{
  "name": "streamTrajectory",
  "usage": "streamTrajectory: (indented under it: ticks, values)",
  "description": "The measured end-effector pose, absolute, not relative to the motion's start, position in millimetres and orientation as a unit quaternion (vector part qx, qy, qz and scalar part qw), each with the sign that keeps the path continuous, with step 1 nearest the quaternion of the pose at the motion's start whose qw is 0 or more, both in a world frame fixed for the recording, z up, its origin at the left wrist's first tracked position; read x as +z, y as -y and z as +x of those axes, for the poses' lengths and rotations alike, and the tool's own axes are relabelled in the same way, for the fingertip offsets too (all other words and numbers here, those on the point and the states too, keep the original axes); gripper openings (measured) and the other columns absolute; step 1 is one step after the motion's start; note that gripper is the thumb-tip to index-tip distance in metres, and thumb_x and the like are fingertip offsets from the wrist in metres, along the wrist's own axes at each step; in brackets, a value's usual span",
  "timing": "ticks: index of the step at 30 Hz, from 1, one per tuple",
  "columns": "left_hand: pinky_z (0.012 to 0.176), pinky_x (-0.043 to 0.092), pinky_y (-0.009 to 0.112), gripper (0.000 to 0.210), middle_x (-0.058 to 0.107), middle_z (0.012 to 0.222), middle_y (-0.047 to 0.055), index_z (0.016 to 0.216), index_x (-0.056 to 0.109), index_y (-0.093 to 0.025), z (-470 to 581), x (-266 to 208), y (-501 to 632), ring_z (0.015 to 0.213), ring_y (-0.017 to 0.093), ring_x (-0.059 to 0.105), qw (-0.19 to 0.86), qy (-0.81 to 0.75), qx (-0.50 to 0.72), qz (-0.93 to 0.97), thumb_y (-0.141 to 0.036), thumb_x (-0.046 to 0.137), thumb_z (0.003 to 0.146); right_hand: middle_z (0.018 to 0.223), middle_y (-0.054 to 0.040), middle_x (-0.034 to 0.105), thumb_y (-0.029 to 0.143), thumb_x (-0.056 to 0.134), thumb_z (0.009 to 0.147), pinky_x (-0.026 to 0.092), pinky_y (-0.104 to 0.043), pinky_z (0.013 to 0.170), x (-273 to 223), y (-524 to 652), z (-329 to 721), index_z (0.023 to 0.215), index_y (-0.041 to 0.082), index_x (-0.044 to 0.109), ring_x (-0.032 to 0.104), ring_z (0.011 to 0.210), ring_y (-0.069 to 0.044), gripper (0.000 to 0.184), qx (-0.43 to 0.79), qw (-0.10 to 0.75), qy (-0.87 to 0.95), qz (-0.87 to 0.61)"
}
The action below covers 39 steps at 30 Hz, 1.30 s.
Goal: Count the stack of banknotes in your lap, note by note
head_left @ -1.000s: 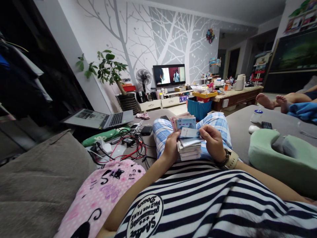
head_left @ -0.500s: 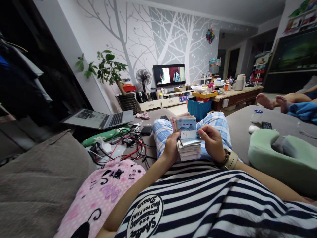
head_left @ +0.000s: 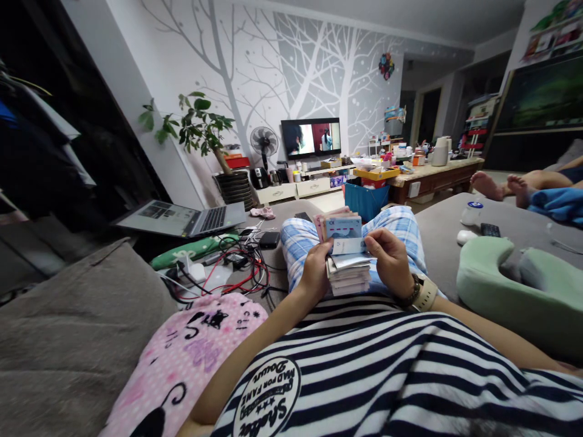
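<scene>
A thick wad of banknotes [head_left: 348,276], its near ends folded toward me, rests above my lap. My left hand [head_left: 315,267] is closed around its left side, thumb on the face of the notes. Blue-grey notes [head_left: 344,228] stand up at the front, with pinkish notes [head_left: 320,226] fanned behind them on the left. My right hand [head_left: 390,260] pinches the right edge of a blue-grey note between thumb and forefinger. A watch with a pale strap [head_left: 426,294] and a dark bracelet are on the right wrist.
On the left lie an open laptop [head_left: 191,220], tangled cables [head_left: 248,267] and a pink blanket [head_left: 200,346]. A green neck pillow [head_left: 514,285], a white mouse [head_left: 466,237] and a remote [head_left: 490,230] are on the right. Another person's bare feet [head_left: 489,184] rest further right.
Hardly anything differs. The note pinched by my right hand has shifted very slightly; both hands stay on the wad.
</scene>
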<state>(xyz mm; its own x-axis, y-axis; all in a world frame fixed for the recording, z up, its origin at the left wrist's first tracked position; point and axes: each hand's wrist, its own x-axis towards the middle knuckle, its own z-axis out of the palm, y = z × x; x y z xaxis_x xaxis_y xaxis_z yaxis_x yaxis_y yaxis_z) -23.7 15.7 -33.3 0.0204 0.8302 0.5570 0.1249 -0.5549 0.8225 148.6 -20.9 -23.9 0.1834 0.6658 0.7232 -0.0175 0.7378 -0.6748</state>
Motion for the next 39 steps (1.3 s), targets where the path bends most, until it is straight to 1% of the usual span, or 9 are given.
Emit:
streamTrajectory:
  ticks: [5, 9, 16, 19, 21, 26, 30, 36, 39]
  values:
    - [0.105, 0.049, 0.043, 0.019, 0.078, 0.095, 0.007, 0.082, 0.076, -0.021, -22.9, -33.0, -16.1, 0.106, 0.028, 0.067, 0.297, -0.373, 0.58, 0.66, -0.026, 0.059, 0.078, 0.062, 0.0037, 0.049, 0.044, 0.068, 0.089, 0.035, -0.028, 0.054, -22.8, 21.1, 148.3, 0.076, 0.022, 0.06, 0.042, 0.057, -0.013, 0.027, 0.25, 0.72, 0.588, -0.272]
    - [0.108, 0.047, 0.043, 0.018, 0.078, 0.096, 0.007, 0.082, 0.077, -0.021, -22.1, -31.1, -14.4, 0.108, 0.028, 0.066, 0.296, -0.372, 0.585, 0.657, -0.027, 0.061, 0.077, 0.061, 0.004, 0.048, 0.048, 0.068, 0.089, 0.034, -0.029, 0.054, -21.3, 22.1, 148.6, 0.074, 0.022, 0.059, 0.04, 0.056, -0.013, 0.031, 0.247, 0.716, 0.593, -0.275]
    - [0.1, 0.051, 0.042, 0.02, 0.075, 0.082, 0.008, 0.068, 0.072, -0.019, -17.5, -18.8, -2.4, 0.099, 0.027, 0.068, 0.399, -0.361, 0.608, 0.583, -0.032, 0.061, 0.08, 0.06, 0.0037, 0.045, 0.052, 0.065, 0.091, 0.033, -0.03, 0.055, -21.3, 22.9, 150.4, 0.07, 0.022, 0.057, 0.039, 0.056, -0.014, 0.037, 0.24, 0.707, 0.605, -0.278]
    - [0.103, 0.049, 0.04, 0.007, 0.075, 0.084, 0.007, 0.073, 0.073, -0.02, -19.3, -17.3, -0.3, 0.105, 0.027, 0.067, 0.376, -0.364, 0.613, 0.592, -0.023, 0.068, 0.072, 0.059, 0.0035, 0.045, 0.053, 0.065, 0.091, 0.033, -0.03, 0.055, -21.3, 23.0, 150.5, 0.07, 0.022, 0.057, 0.039, 0.056, -0.014, 0.038, 0.24, 0.706, 0.605, -0.281]
    - [0.103, 0.05, 0.041, 0.01, 0.076, 0.084, 0.006, 0.077, 0.074, -0.021, -20.9, -18.7, -1.4, 0.108, 0.028, 0.066, 0.372, -0.361, 0.62, 0.589, -0.02, 0.069, 0.069, 0.059, 0.0034, 0.045, 0.055, 0.065, 0.091, 0.034, -0.03, 0.054, -21.2, 22.9, 150.4, 0.07, 0.022, 0.057, 0.04, 0.056, -0.014, 0.039, 0.238, 0.705, 0.605, -0.284]
    - [0.098, 0.053, 0.041, 0.013, 0.077, 0.083, 0.005, 0.082, 0.075, -0.022, -20.7, -21.6, -5.0, 0.105, 0.028, 0.068, 0.377, -0.349, 0.61, 0.603, -0.026, 0.068, 0.072, 0.059, 0.0034, 0.047, 0.053, 0.064, 0.091, 0.034, -0.03, 0.055, -21.8, 21.9, 150.7, 0.07, 0.022, 0.058, 0.041, 0.056, -0.014, 0.038, 0.236, 0.705, 0.607, -0.281]
    - [0.095, 0.055, 0.039, 0.014, 0.076, 0.081, 0.005, 0.078, 0.074, -0.021, -18.3, -24.0, -10.1, 0.102, 0.027, 0.069, 0.41, -0.353, 0.613, 0.576, -0.032, 0.067, 0.075, 0.058, 0.0037, 0.047, 0.05, 0.064, 0.092, 0.035, -0.029, 0.055, -22.4, 22.1, 151.3, 0.07, 0.022, 0.058, 0.042, 0.055, -0.014, 0.036, 0.233, 0.708, 0.606, -0.279]
    - [0.093, 0.055, 0.039, 0.018, 0.076, 0.083, 0.006, 0.075, 0.07, -0.02, -16.1, -31.7, -18.6, 0.102, 0.027, 0.069, 0.461, -0.351, 0.628, 0.52, -0.038, 0.068, 0.076, 0.062, 0.0, 0.06, 0.052, 0.059, 0.095, 0.041, -0.031, 0.058, -18.8, 26.5, 150.8, 0.069, 0.022, 0.06, 0.047, 0.057, -0.015, 0.039, 0.226, 0.7, 0.616, -0.283]
    - [0.093, 0.056, 0.041, 0.022, 0.076, 0.083, 0.006, 0.075, 0.07, -0.019, -15.0, -32.4, -18.2, 0.101, 0.028, 0.07, 0.471, -0.345, 0.626, 0.517, -0.041, 0.068, 0.078, 0.062, 0.0, 0.061, 0.051, 0.059, 0.095, 0.041, -0.031, 0.058, -17.9, 27.5, 150.3, 0.069, 0.022, 0.059, 0.047, 0.056, -0.015, 0.038, 0.228, 0.702, 0.614, -0.28]
